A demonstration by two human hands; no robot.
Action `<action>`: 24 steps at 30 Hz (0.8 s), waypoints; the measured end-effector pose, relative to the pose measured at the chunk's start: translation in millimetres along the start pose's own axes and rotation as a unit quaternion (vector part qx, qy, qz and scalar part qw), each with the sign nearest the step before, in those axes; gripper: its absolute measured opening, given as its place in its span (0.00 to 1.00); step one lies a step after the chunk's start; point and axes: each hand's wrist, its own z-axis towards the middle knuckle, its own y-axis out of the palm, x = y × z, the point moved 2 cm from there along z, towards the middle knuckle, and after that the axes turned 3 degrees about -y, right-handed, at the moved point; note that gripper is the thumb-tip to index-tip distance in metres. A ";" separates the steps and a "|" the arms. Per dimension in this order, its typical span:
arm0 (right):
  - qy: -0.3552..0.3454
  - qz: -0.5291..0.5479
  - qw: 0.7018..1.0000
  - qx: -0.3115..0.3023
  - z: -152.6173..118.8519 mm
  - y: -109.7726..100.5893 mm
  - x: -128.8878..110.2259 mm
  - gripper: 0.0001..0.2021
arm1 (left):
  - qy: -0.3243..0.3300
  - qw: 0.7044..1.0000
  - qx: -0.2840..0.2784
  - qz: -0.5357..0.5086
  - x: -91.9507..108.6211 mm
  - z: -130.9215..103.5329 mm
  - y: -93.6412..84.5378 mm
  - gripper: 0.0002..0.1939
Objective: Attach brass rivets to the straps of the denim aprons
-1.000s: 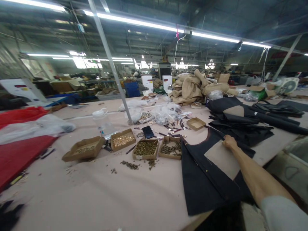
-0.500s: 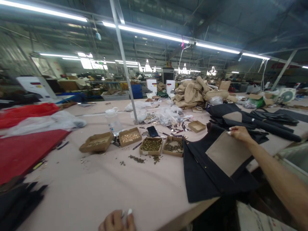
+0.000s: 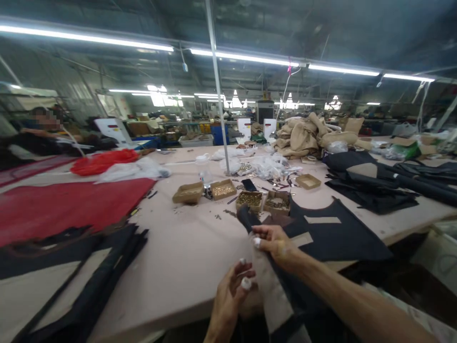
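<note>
My right hand (image 3: 276, 245) grips the upper edge of a dark fabric piece with a beige panel (image 3: 268, 288), which hangs folded past the table's front edge. Close to its left side is my left hand (image 3: 230, 293), fingers apart and slightly curled, with nothing visible in them. White wraps cover fingertips on both hands. Another dark fabric piece (image 3: 339, 233) with beige strips lies flat on the table beyond my right forearm. Small cardboard boxes of brass-coloured metal parts, one box (image 3: 249, 200) among them, stand just past the held fabric.
Stacked dark and beige fabric pieces (image 3: 117, 267) lie at left, near red material (image 3: 117, 202). A metal pole (image 3: 218, 85) rises from the table behind the boxes. Farther back are clear plastic bags (image 3: 267, 166) and a beige heap (image 3: 300, 136). A person (image 3: 39, 128) is at far left.
My right hand has moved left and nearer, bringing up the fabric piece and exposing another beneath. My left hand has come right and up towards it. The view has swung left.
</note>
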 end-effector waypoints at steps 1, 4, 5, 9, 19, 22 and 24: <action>-0.008 -0.032 0.999 -0.026 2.1 26.9 16.0 0.28 | -0.001 1.000 -0.008 0.013 7.4 -11.1 -0.7 0.33; -0.023 -0.089 0.993 -0.080 0.2 78.2 42.1 0.22 | -0.026 0.990 0.065 0.122 15.1 -25.5 -23.4 0.22; -0.025 -0.092 0.991 -0.090 -2.4 85.5 45.0 0.21 | -0.038 0.979 0.112 0.164 12.6 -25.2 -37.1 0.17; -0.049 -0.140 0.983 -0.109 -12.7 88.0 49.7 0.21 | -0.076 0.930 0.259 0.248 -11.5 -16.2 -101.4 0.05; -0.125 -0.498 0.855 -0.073 -40.2 -22.7 157.2 0.23 | -0.122 0.895 0.314 0.291 -29.1 -15.1 -201.3 0.10; -0.133 -0.592 0.788 -0.101 -47.7 -63.0 190.4 0.26 | -0.029 0.814 0.379 0.439 -11.4 3.4 -194.9 0.18; -0.137 -0.609 0.774 -0.107 -48.5 -71.0 202.3 0.27 | 0.055 0.780 0.376 0.497 -0.6 24.7 -177.1 0.21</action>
